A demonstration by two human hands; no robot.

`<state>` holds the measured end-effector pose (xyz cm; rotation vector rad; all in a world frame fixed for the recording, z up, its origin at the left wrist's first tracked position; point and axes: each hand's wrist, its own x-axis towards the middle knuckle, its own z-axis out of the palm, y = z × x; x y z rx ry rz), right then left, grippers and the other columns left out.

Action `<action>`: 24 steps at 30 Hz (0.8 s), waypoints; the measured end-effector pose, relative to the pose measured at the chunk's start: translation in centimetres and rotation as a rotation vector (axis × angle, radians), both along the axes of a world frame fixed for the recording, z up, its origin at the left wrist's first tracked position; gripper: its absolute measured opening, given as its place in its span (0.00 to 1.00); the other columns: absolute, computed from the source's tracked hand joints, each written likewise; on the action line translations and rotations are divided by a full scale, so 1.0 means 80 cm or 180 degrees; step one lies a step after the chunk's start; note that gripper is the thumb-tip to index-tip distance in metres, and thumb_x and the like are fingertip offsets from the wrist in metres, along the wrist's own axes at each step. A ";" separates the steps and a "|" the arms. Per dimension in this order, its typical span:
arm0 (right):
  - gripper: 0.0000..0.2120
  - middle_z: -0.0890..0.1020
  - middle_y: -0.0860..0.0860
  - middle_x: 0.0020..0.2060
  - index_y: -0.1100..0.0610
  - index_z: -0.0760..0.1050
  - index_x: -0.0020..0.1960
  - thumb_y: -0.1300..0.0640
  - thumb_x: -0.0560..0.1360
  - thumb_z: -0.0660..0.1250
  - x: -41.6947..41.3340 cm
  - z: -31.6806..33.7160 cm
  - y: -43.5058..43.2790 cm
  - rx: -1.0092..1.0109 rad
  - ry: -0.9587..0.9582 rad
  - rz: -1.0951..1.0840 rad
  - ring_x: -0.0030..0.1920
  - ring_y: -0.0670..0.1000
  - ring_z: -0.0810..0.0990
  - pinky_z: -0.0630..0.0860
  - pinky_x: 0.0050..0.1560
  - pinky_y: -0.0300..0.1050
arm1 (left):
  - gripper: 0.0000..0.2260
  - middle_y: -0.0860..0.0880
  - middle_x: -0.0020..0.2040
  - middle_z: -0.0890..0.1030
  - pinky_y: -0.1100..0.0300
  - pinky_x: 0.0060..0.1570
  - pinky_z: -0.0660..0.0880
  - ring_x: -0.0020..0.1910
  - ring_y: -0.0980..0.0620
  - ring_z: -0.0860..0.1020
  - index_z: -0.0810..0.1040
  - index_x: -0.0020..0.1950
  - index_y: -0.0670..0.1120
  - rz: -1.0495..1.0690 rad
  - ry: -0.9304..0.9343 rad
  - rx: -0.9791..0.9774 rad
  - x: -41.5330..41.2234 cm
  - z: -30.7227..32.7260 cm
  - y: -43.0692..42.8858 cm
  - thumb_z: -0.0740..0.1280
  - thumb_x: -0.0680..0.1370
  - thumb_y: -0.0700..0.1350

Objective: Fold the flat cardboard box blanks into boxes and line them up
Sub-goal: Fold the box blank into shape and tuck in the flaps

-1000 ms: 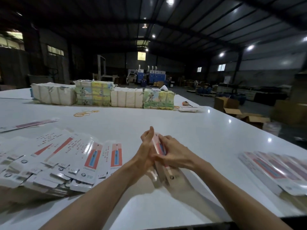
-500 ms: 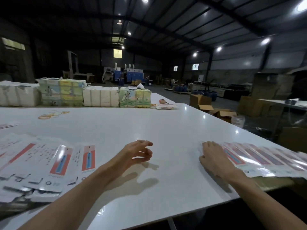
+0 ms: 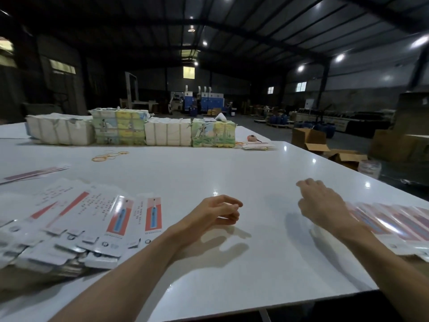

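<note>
White table [image 3: 209, 173], glossy top, its right edge running diagonally to the near right corner

- Flat box blanks [image 3: 97, 219], fanned heap at the near left edge: white card with red-orange panels showing a blue slender item, columns of small print too blurred to read, small round logos at the bottom flaps
- Row of finished pieces [image 3: 392, 226], laid overlapping along the near right edge; red and white, blurred, no text legible
- Left hand [image 3: 216, 212], over the bare centre of the table, fingers loosely curled, holding nothing
- Right hand [image 3: 322, 203], palm down, fingers spread and empty, just beside the left end of the right-hand row
- Bundled stacks [image 3: 139, 129], four along the far edge: two plain white, two printed with green-and-yellow illustrations; wording not readable
- Rubber bands [image 3: 109, 155], yellow, loose in front of the bundles
- Single blanks [image 3: 34, 173], at the far left edge
</note>
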<state>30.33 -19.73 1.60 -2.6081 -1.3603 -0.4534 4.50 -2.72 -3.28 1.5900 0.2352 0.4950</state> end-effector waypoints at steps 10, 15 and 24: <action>0.08 0.83 0.49 0.39 0.54 0.75 0.58 0.54 0.82 0.60 -0.129 -0.041 0.158 0.0715 0.0799 0.1009 0.41 0.53 0.82 0.81 0.47 0.53 | 0.14 0.50 0.35 0.69 0.62 0.38 0.66 0.35 0.54 0.67 0.83 0.45 0.49 0.0251 0.0229 0.0678 -0.006 -0.002 0.001 0.68 0.83 0.57; 0.09 0.84 0.49 0.43 0.52 0.77 0.58 0.54 0.81 0.62 -0.106 -0.061 0.162 0.1086 0.1130 0.0918 0.45 0.54 0.81 0.79 0.48 0.52 | 0.17 0.51 0.35 0.70 0.61 0.38 0.67 0.35 0.54 0.68 0.81 0.54 0.43 0.0385 0.0247 0.0333 -0.002 0.000 0.002 0.68 0.82 0.58; 0.10 0.85 0.50 0.46 0.51 0.80 0.56 0.57 0.81 0.62 -0.098 -0.070 0.169 0.1248 0.1378 0.0980 0.42 0.55 0.80 0.69 0.41 0.47 | 0.15 0.48 0.54 0.85 0.54 0.51 0.78 0.47 0.53 0.82 0.76 0.63 0.52 0.2263 0.1616 0.2009 -0.056 0.067 0.043 0.72 0.79 0.56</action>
